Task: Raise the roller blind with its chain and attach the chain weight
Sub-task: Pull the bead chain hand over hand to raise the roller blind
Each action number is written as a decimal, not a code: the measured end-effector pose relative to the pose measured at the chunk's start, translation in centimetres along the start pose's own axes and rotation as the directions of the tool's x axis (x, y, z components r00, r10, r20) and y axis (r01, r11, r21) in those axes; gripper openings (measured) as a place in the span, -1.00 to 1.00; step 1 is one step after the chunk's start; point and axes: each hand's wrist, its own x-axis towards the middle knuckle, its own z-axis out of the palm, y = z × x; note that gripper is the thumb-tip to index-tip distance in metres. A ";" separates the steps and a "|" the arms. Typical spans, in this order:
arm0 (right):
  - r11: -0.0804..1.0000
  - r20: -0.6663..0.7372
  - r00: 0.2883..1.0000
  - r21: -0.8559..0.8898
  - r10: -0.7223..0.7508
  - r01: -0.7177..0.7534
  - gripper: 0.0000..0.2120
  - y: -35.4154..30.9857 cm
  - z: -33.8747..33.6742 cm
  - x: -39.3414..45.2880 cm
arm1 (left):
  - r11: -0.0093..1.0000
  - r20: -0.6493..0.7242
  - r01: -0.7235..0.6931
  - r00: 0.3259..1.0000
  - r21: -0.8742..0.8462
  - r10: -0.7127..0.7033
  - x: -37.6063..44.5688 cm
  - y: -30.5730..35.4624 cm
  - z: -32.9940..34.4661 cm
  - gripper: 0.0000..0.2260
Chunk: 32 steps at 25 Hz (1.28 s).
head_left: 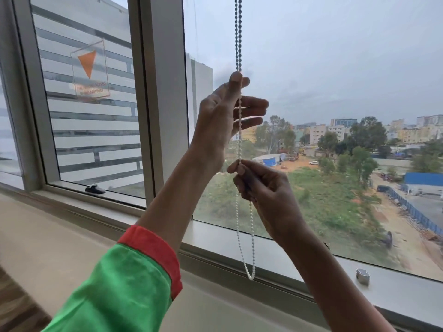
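A white beaded chain (238,32) hangs in front of the window, its loop ending just above the sill near the frame. My left hand (225,116) is raised high and pinches the chain between thumb and forefinger, the other fingers spread. My right hand (261,188) sits lower and pinches the same chain at its fingertips. A small metallic chain weight (362,276) lies on the window sill to the right, apart from the chain. The roller blind itself is out of view above.
A grey window frame post (165,92) stands left of the chain. A black window latch (95,189) sits on the left pane's lower frame, under an orange triangle sticker (87,63). The white sill (72,248) runs along below.
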 end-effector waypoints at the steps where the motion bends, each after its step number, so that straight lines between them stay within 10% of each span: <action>1: 1.000 0.000 1.000 -0.010 0.008 -0.008 -0.77 0.4 -0.1 -0.3 | 1.000 0.003 0.000 1.000 -0.013 0.000 0.2 0.2 0.6 -0.73; 11: 0.977 0.032 0.977 -0.021 0.211 -0.210 -0.69 0.8 -2.7 0.9 | 1.000 -0.036 -0.011 0.999 0.027 0.012 -2.8 -3.7 -0.1 -0.77; 26: 0.987 -0.082 0.985 -0.076 -0.149 0.143 -0.77 -5.0 0.7 5.4 | 0.955 0.176 0.201 0.954 0.219 -0.241 -5.9 -7.3 -2.3 -0.66; 32: 0.981 -0.050 0.986 -0.118 -0.160 0.154 -0.81 -3.2 0.6 2.7 | 0.997 0.063 0.047 0.997 0.063 -0.051 -0.8 -2.1 -1.0 -0.61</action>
